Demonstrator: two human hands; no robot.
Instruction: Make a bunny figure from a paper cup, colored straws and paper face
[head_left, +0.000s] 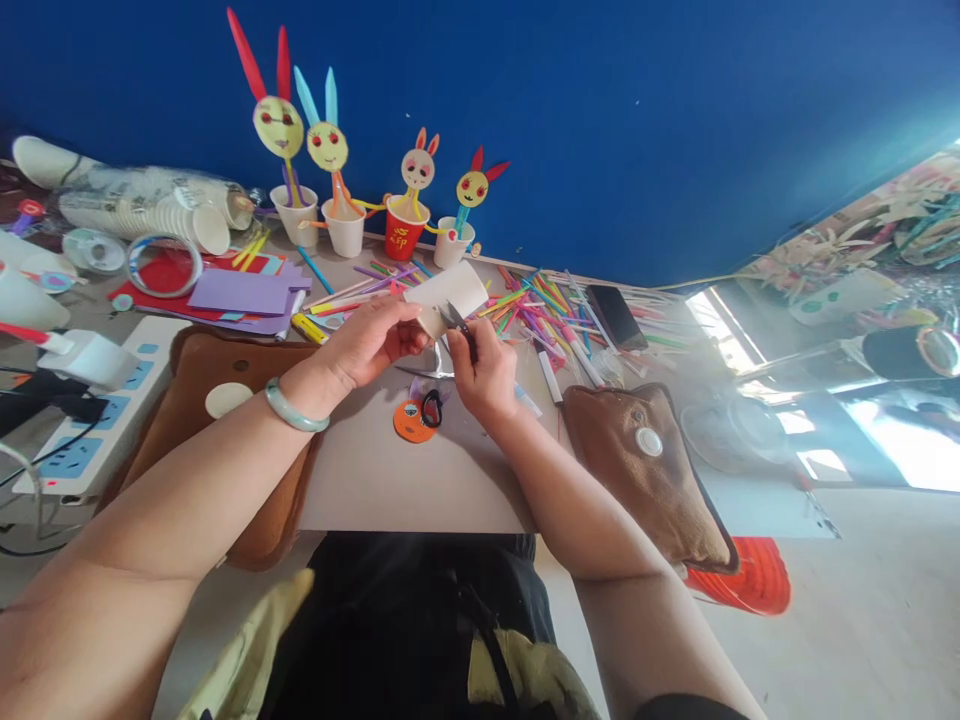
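My left hand (369,343) is closed on a white paper cup (450,292), holding it on its side above the table. My right hand (482,372) grips small dark snips (459,322), their blades at the cup's rim. A jade bangle (294,408) sits on my left wrist. Below the hands lie an orange paper disc (409,420) and a black ring-shaped handle (432,408) on the grey table (390,480).
Several cup rabbits with feather ears (345,215) stand along the blue wall. Coloured sticks (540,305), a phone (615,315), purple and red sheets (240,293), stacked cups (165,215), a power strip (97,410) and two brown pouches (649,470) surround the work area.
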